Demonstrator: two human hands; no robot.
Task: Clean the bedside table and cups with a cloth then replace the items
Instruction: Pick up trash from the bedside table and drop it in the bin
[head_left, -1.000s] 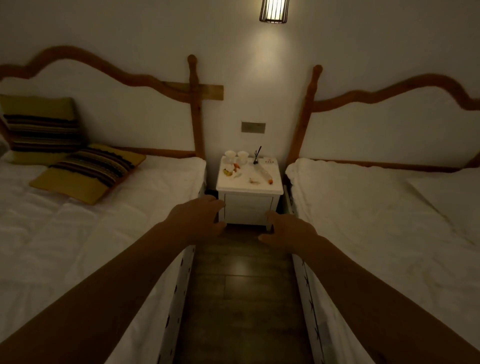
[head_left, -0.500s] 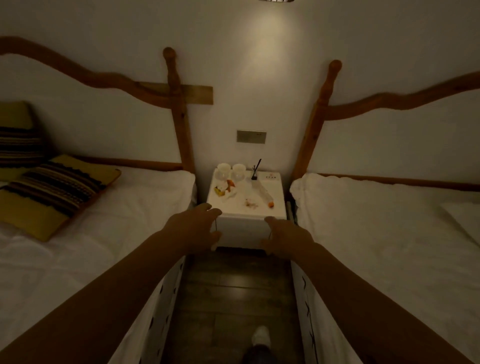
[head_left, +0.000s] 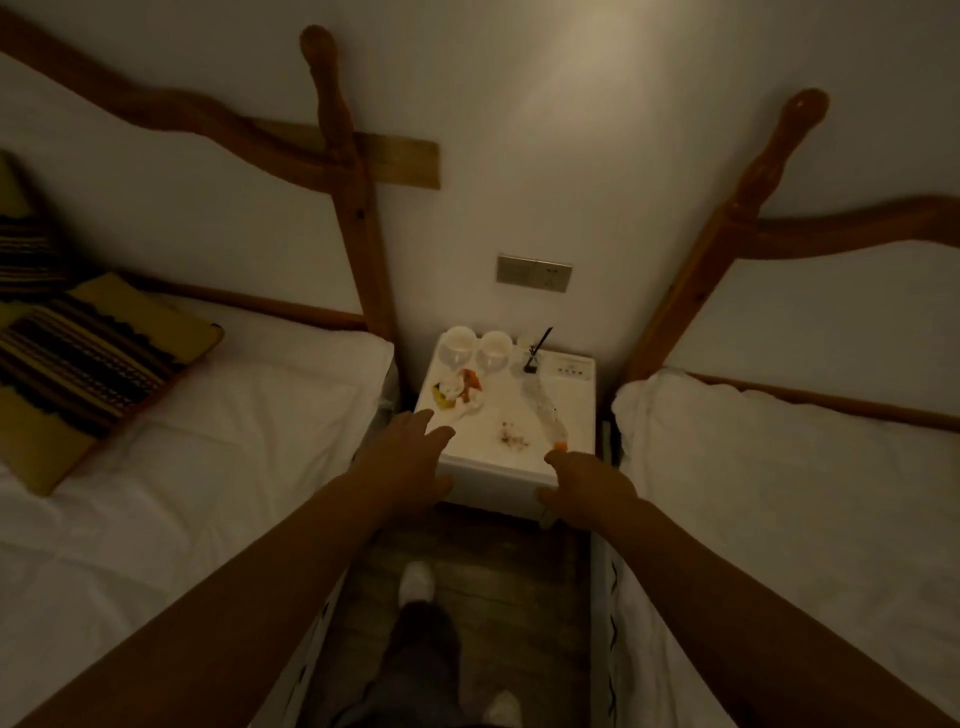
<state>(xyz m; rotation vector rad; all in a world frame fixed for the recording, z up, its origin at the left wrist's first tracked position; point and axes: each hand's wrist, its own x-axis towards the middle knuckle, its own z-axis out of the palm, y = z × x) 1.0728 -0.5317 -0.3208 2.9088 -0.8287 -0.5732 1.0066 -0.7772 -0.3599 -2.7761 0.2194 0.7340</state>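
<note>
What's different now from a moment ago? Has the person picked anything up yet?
The person has walked forward between the beds, so the bedside table is nearer. Both hands have reached its front edge: the left hand hovers by the left corner, the right hand by the right corner. Nothing is held. The two cups, the wrappers and the plastic bottle lie as before.

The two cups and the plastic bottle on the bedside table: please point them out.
Left cup (head_left: 457, 349), head view, on its side wall.
Right cup (head_left: 494, 352), head view, on its side wall.
Plastic bottle (head_left: 543, 402), head view, on the middle of its lying body.
</note>
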